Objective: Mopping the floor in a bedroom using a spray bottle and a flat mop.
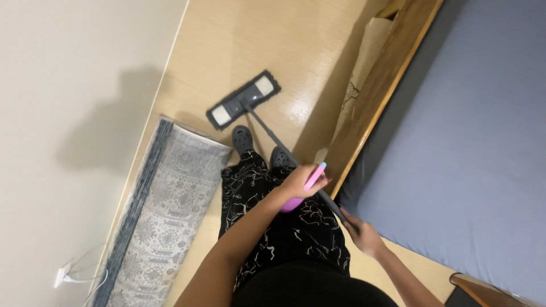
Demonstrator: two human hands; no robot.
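Note:
My left hand [297,183] is shut around a pink spray bottle [314,177] with a light blue tip, held above my patterned black trousers. My right hand [364,236] grips the upper end of a dark mop handle [273,136]. The handle slants down to a flat grey mop head [243,100] that lies on the pale wooden floor just ahead of my dark clogs [243,138]. The two hands are apart, with the handle passing right beside the left one.
A rolled-back grey patterned rug [165,210] lies along the wall on the left. A bed with a blue-grey mattress [466,142] and wooden frame [381,91] fills the right. Brown paper [364,62] leans against the frame. A white plug and cable [62,277] sit at the wall's base.

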